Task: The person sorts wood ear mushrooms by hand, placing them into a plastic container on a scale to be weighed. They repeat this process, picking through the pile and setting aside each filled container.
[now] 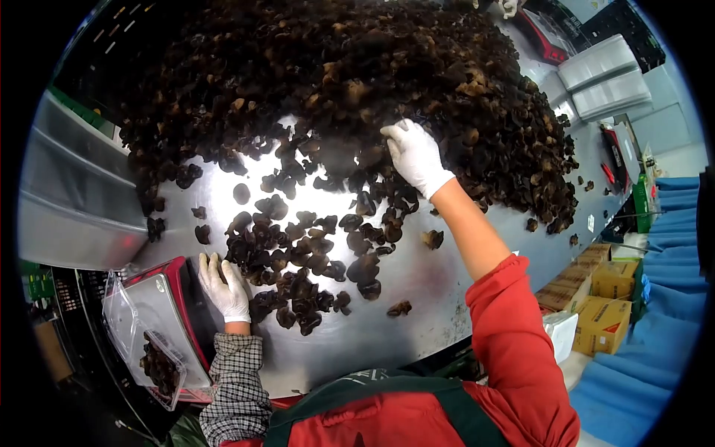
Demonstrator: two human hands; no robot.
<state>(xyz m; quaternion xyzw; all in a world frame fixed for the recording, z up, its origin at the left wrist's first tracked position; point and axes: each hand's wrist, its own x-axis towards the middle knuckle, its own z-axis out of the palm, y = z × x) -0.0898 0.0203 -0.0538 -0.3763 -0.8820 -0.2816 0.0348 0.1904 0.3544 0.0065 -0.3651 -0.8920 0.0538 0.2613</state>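
A big heap of dark brown wood ear mushrooms (335,82) covers the far part of a metal table (417,313). My right hand (418,158), in a white glove, is at the near edge of this heap. Its fingers are bent and pressed together, and whatever they hold is hidden. My left hand (225,289), also gloved, lies with fingers stretched out on the table, beside a looser group of mushrooms (294,257). Left of it stands a red and grey scale (167,302). On the scale, an opened clear plastic box (175,372) holds some mushrooms.
Grey bins (82,186) stand along the left edge. Stacked clear trays (607,78) and another red scale (544,37) are at the back right. Another person's gloved hand (508,7) shows at the top. Cardboard boxes (599,324) and blue cloth (640,372) are at the right.
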